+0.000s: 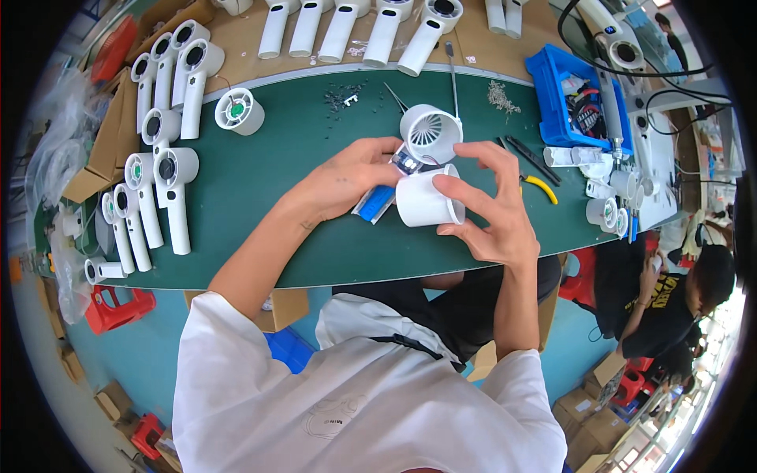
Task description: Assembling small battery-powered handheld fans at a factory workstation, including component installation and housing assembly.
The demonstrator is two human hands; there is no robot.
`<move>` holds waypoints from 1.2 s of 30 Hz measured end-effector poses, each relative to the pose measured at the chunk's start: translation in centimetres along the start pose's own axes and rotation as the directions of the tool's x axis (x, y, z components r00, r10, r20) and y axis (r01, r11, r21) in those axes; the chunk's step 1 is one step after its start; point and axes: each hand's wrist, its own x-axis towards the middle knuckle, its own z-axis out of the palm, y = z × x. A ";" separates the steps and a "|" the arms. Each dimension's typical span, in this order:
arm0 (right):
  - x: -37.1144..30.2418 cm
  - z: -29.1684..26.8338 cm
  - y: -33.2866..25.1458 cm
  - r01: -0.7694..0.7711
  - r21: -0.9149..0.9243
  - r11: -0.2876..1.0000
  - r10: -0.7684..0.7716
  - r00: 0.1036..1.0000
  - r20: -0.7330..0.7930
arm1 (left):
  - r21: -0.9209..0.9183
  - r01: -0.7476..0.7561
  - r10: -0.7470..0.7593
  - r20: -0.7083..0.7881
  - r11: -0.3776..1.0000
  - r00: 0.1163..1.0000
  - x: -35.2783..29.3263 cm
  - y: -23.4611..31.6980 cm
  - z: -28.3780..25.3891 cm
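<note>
My left hand (355,175) is closed around an opened handheld fan's handle, with a blue battery pack (376,202) showing below the fingers. A small circuit board (406,161) sits at the fingertips. My right hand (493,206) grips a smooth white fan housing ring (423,200) between thumb and fingers, close against the board. Its index finger reaches up toward a second white housing (431,134) with a finned grille inside, just beyond. Whether that finger touches it, I cannot tell. Dark wires run between the parts.
Several finished white fans (175,181) lie at the left, more along the back. A loose fan head (239,111), screws (503,97), tweezers (397,98), a screwdriver (452,71) and yellow-handled pliers (542,188) lie on the green mat. A blue bin (552,98) stands right. A co-worker (670,296) sits at far right.
</note>
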 end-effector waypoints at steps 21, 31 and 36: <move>0.4 5.0 -1.1 -0.313 0.805 0.503 0.650 0.752 -0.114 | -0.099 -0.282 0.270 -0.119 0.954 0.956 -0.9 0.9 2.0; 3.1 1.7 0.9 -0.164 0.647 0.745 0.330 0.933 -0.143 | 0.290 -0.405 0.458 -0.145 0.867 0.877 -1.8 1.2 0.9; 3.1 3.1 1.9 -0.148 0.720 0.678 0.296 0.952 -0.083 | 0.234 -0.611 0.646 -0.119 0.756 0.754 -1.5 0.8 1.8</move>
